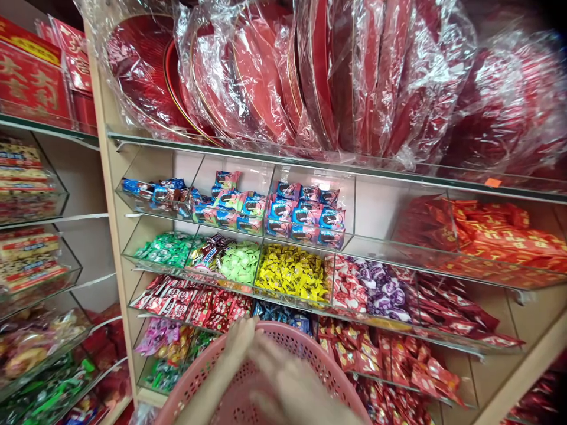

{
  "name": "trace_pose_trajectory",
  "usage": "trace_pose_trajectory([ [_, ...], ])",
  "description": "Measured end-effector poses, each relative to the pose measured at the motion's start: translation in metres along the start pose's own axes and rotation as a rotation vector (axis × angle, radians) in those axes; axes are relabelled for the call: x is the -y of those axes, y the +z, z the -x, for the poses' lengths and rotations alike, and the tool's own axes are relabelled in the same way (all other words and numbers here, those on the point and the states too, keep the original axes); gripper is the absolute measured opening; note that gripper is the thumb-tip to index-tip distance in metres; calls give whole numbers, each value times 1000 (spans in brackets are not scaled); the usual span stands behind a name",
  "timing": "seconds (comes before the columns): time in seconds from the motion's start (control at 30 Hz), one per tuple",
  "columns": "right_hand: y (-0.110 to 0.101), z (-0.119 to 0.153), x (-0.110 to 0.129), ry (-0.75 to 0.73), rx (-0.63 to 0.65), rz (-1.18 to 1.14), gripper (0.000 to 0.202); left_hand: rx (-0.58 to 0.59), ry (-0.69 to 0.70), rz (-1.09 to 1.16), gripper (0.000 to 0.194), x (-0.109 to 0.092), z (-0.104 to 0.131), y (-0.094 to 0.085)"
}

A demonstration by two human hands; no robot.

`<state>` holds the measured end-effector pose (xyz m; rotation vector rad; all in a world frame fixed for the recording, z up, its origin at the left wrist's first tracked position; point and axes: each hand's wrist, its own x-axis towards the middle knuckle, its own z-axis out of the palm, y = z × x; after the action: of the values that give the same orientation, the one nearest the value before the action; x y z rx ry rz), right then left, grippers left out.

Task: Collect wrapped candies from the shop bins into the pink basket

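Left hand [241,339] grips perforated pink plastic basket [325,366]; right hand [286,378] blurred, grip unclear.

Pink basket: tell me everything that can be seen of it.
The basket is pink, looks like plastic, and has a rounded rim with rows of small holes through its wall. Its open mouth faces up toward the camera, in front of the candy shelves. The left hand lies over the far rim and seems to touch it; the right hand, blurred, is over the inside, and contact cannot be told. The near side and whatever supports it are out of view.
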<state>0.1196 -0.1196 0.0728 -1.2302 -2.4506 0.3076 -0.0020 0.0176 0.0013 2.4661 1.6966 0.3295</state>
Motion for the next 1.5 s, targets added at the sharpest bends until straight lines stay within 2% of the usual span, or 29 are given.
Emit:
trace_pose_trajectory([
  [0.07,-29,-30,-27,108,-179,107,45,0,6,2,30,1,1,1],
  [0.17,-65,-71,-74,135,-390,321,40,-22,5,13,29,2,3,0],
  [0.23,-79,-93,-105,179,-399,410,41,-28,-2,21,29,5,4,-1],
  [0.33,-88,-116,-143,290,-337,487,49,-25,-22,46,29,11,5,-2],
  [0.47,-89,-138,-168,380,-264,483,57,-23,-61,92,32,19,5,0],
  [0.6,-87,-160,-175,457,-225,415,68,-33,-76,89,35,24,7,0],
  [0.8,-79,-189,-171,586,-202,377,69,-45,-81,93,35,24,10,-5],
  [0.9,-77,-194,-170,562,-144,389,65,-37,-85,85,34,25,10,-4],
  [1.13,-78,-177,-177,430,-137,393,50,-54,-62,66,35,25,7,-2],
  [1.5,-84,-139,-166,273,-158,381,34,-55,-24,81,33,12,5,-4],
])
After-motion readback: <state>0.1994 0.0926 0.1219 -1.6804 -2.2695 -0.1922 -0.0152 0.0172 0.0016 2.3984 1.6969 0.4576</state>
